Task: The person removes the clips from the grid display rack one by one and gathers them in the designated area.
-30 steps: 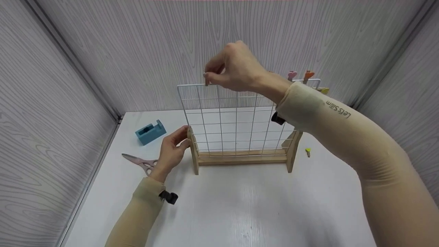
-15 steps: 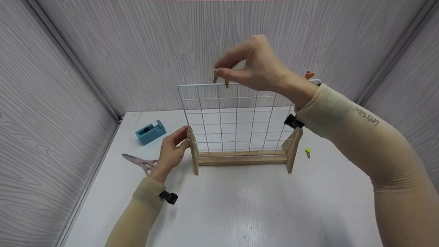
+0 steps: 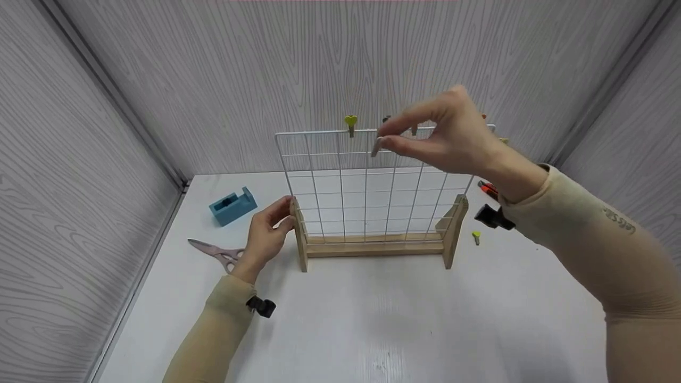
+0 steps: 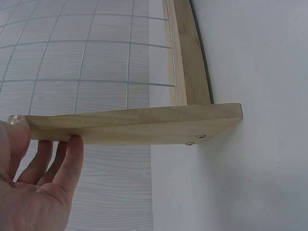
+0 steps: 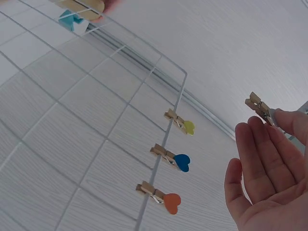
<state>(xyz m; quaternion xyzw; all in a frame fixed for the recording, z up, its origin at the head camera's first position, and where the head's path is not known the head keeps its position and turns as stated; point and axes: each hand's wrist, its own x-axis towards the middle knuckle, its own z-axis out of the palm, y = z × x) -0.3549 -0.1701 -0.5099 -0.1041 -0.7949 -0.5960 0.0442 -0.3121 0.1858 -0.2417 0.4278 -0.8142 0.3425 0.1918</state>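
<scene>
One clothespin (image 5: 261,110) sits pinched between the right hand's (image 3: 455,133) thumb and fingertips, its wooden end jutting beyond them, off the top wire (image 3: 314,132); that hand has swung rightward and lower, uncovering a yellow heart clip (image 3: 350,125); the left hand (image 3: 266,231) still pinches the side panel (image 4: 134,124).

White wire grid (image 3: 365,190) | tan clothespins (image 5: 260,109) with yellow heart (image 5: 189,128), blue heart (image 5: 182,162), orange heart (image 5: 172,203) | tan wooden stand (image 3: 375,248) | teal tape dispenser (image 3: 232,209) | dusty-pink scissors (image 3: 215,251) | white table (image 3: 372,319) | pale grey walls (image 3: 266,64) patterned with darker, wavy wood-grain lines
</scene>
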